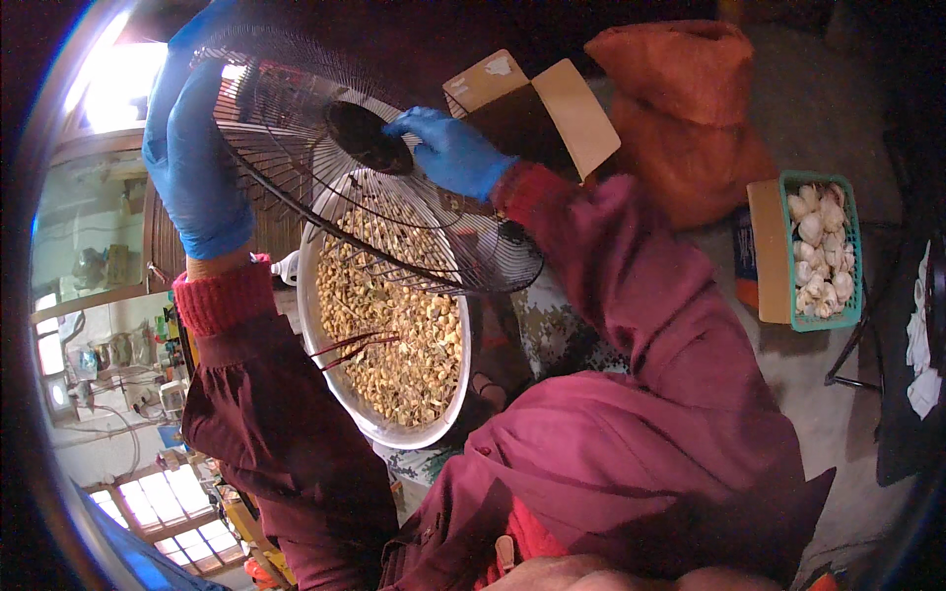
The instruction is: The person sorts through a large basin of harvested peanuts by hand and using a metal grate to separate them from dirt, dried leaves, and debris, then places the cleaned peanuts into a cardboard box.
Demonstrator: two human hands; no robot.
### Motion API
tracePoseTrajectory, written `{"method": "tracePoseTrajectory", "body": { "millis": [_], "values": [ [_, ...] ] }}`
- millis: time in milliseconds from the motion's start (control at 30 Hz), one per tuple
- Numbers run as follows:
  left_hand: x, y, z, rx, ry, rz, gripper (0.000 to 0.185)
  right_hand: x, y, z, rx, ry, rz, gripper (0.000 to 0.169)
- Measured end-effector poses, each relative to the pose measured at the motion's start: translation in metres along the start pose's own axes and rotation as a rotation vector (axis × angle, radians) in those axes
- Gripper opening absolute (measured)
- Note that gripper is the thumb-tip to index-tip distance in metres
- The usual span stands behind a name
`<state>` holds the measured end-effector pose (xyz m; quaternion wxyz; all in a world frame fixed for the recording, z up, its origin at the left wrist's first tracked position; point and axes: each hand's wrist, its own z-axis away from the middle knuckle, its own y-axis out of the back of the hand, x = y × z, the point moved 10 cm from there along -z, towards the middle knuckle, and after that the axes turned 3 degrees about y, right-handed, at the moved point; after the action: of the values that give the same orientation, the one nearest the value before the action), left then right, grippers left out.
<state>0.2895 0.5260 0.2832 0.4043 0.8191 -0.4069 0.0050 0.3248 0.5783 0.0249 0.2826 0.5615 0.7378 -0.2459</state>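
A round black wire fan guard (295, 173) is held tilted above an oval-looking white basin (467, 369). My left hand (199, 159), in a blue glove, grips the guard's rim at the upper left. At the guard's dark centre disc (368, 138) are the bent fingers of my right hand (454, 155), also blue-gloved; whether they pinch anything there is hidden. Yellowish seeds (399, 325) mixed with dry husk bits fill much of the basin below. Two thin dark red sticks (355, 343) reach over the basin's left rim onto the seeds.
An open cardboard box (580, 118) and an orange-red sack (680, 118) stand beyond my right arm. Farther right, a teal plastic basket (857, 258) holds garlic bulbs (820, 247). Camouflage cloth (554, 318) shows beside the basin. A white bottle (287, 267) stands near its left rim.
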Motion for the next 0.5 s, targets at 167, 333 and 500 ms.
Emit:
{"method": "tracePoseTrajectory", "body": {
  "millis": [167,333,500],
  "values": [
    [0.027,-0.011,0.001,-0.028,-0.184,-0.257,0.028,0.018,-0.038,-0.011,-0.299,-0.007,0.271,0.032],
    [-0.006,-0.001,0.004,0.052,0.19,0.014,0.042,0.024,-0.044,-0.014,-0.427,-0.135,0.112,0.027],
    [-0.005,0.002,0.007,0.112,0.256,0.113,0.04,0.048,-0.022,-0.016,-0.191,-0.364,-0.45,0.03]
  ]
}}
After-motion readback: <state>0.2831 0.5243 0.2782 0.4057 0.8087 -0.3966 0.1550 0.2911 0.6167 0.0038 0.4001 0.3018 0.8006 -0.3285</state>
